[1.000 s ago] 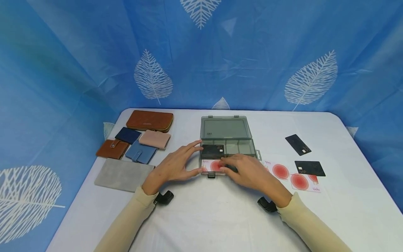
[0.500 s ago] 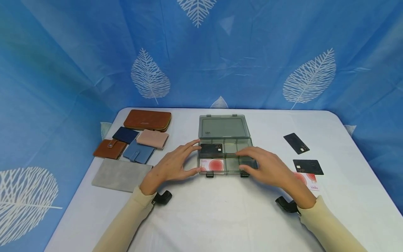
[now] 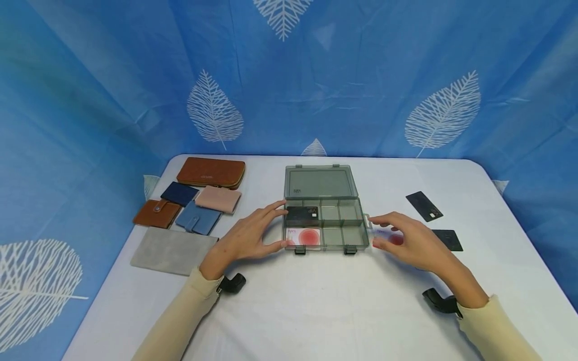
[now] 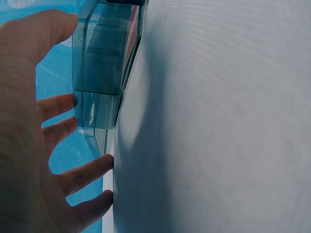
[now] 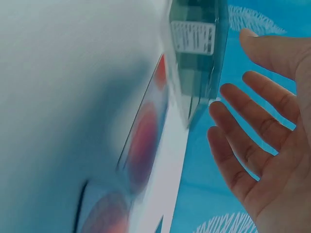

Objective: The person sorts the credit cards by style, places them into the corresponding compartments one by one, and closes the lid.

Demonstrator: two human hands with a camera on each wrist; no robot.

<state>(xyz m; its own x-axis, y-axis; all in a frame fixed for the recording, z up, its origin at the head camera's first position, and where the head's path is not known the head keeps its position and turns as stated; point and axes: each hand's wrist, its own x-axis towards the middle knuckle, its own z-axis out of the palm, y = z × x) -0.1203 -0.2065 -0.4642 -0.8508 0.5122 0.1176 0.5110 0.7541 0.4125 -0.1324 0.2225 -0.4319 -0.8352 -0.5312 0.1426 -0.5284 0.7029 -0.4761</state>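
A translucent grey-green divided plastic box (image 3: 331, 235) lies with its lid (image 3: 321, 181) folded back. In its left compartments are a black VIP card (image 3: 301, 216) at the back and a white card with a red circle (image 3: 303, 236) at the front. My left hand (image 3: 246, 244) touches the box's left side, thumb and fingers spread; the left wrist view shows the fingertips at the wall. To the right of the box, my right hand (image 3: 413, 244) hovers with fingers apart, holding nothing. Below it lies another red-circle card (image 5: 143, 145), partly hidden in the head view.
Two black cards (image 3: 424, 206) lie at the right, one partly behind my right hand. At left are a brown zip wallet (image 3: 210, 172), navy (image 3: 179, 193), pink (image 3: 219, 199), blue (image 3: 198, 218) and brown snap wallets (image 3: 156, 213), and a grey pouch (image 3: 173, 250).
My right hand has let go of the red-circle card in the front left compartment and moved right, past the box, over the loose cards. My left hand stays at the box's left side.
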